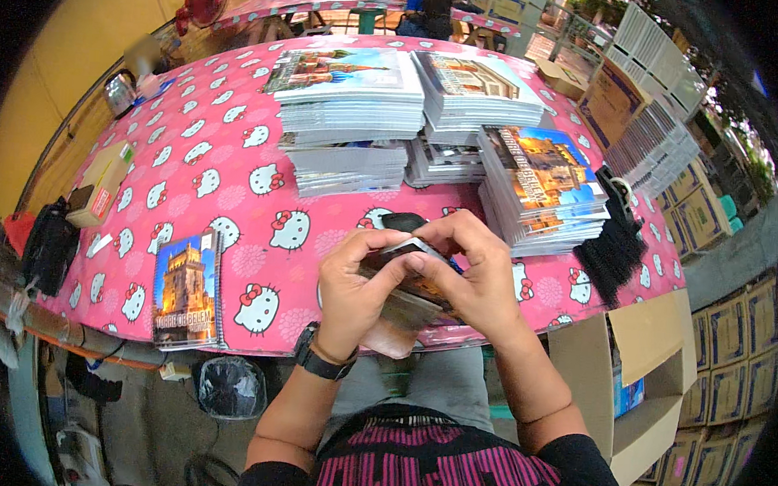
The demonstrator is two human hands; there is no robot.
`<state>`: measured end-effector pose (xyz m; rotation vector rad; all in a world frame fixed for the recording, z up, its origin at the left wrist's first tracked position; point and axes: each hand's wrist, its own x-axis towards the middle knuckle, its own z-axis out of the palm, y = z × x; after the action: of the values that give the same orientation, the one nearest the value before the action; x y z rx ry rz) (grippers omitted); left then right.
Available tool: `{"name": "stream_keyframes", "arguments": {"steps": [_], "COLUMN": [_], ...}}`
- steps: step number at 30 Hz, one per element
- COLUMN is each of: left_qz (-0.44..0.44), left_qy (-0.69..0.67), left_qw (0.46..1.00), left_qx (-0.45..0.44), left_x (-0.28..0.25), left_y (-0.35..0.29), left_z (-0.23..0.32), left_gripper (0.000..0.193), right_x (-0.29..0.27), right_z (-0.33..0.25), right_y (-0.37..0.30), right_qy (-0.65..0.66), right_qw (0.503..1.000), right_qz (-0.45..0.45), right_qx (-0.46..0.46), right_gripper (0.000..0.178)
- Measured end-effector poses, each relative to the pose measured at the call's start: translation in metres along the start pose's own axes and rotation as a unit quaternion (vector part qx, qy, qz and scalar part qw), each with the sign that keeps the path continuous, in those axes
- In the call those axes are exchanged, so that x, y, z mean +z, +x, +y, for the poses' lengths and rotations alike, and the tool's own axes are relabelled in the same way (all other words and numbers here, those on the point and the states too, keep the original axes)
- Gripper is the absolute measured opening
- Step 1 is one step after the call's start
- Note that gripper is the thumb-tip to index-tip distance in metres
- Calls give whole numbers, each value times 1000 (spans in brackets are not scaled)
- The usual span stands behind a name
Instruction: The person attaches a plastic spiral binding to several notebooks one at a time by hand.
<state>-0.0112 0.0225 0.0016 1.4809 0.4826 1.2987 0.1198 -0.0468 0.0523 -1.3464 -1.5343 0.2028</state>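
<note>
Above the near table edge, my left hand (358,272) and my right hand (474,265) are closed on a small notebook (426,289), tilted between them. Their thumbs almost meet at its upper edge. Most of its cover is hidden by the fingers. Below it hangs something clear and shiny, like a plastic sleeve (390,333). Just past my fingertips lies a small black object (403,221), partly hidden. To the left, a short pile of spiral notebooks (186,290) with a tower picture on the cover rests near the table edge.
Tall notebook stacks (351,118) stand at the far middle, another stack (546,190) to the right beside black wire spines (613,242). An open carton (651,354) is at the right edge. Left lie a small box (102,184) and black bag (50,243); a kettle (120,92) is behind.
</note>
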Motion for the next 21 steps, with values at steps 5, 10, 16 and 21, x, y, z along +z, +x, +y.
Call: {"name": "stream_keyframes", "arguments": {"steps": [5,10,16,21], "left_qz": [-31,-16,23,333], "left_qy": [76,76,74,131], "left_qw": [993,996,994,918], "left_qx": [82,41,72,173], "left_x": [6,-5,-12,-114], "left_y": [-3,-4,3,26], "left_z": [-3,3,-10,31], "left_gripper": [19,20,18,22], "right_x": [-7,5,7,-36], "right_z": [1,-9,-6,1], "right_y": [4,6,8,-14], "right_qy": [-83,-128,-192,-37], "right_qw": [995,989,973,983], "right_qz": [3,-26,-17,147], "right_qx": [-60,-75,-130,-106], "right_gripper": [22,13,27,27]}}
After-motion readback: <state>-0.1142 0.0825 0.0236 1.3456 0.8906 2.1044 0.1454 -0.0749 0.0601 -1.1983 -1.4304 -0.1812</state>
